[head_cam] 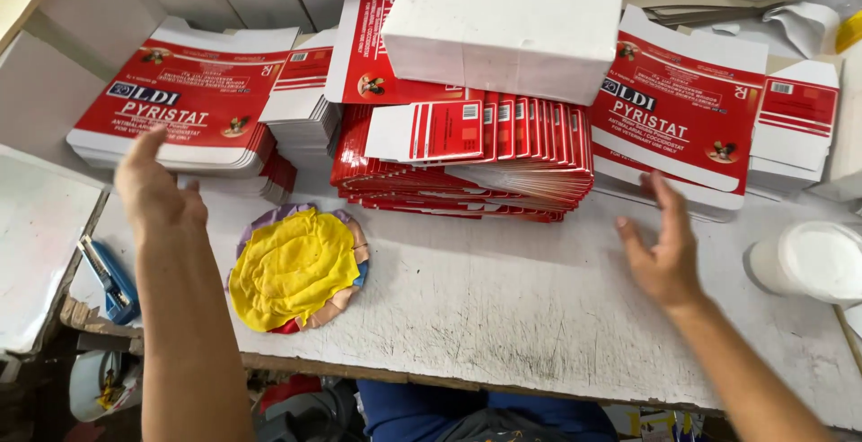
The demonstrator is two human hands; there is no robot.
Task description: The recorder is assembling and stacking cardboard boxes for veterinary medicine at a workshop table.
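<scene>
Both forearms reach out from the near edge of the white bench (pixel 503 307), and neither hand has hold of anything. His left hand (pixel 154 192) hovers with an open grip, fingers loosely spread, just in front of the left stack of flat cartons (pixel 184 101), red and white and lying in a neat pile at the far left of the bench. His right hand (pixel 663 246) hangs open too, palm turned inward, near the right stack of flat cartons (pixel 678 119) but not touching it. Between the two, the fanned middle pile of cartons (pixel 467 150) slumps forward like a spilled deck, with a white box (pixel 507 25) sitting on top of it. That looks the likeliest trouble to me: the box weighs on a leaning, sliding pile, and a nudge from either hand could send cartons skating toward the bench edge. A round pad of yellow cloth (pixel 294 267) lies on the bench near the left forearm and could be swept off by the elbow. A blue stapler (pixel 108 276) rests at the far left corner, close to the drop, and a white tub (pixel 808 262) stands by the right wrist, easily knocked on a reach.
</scene>
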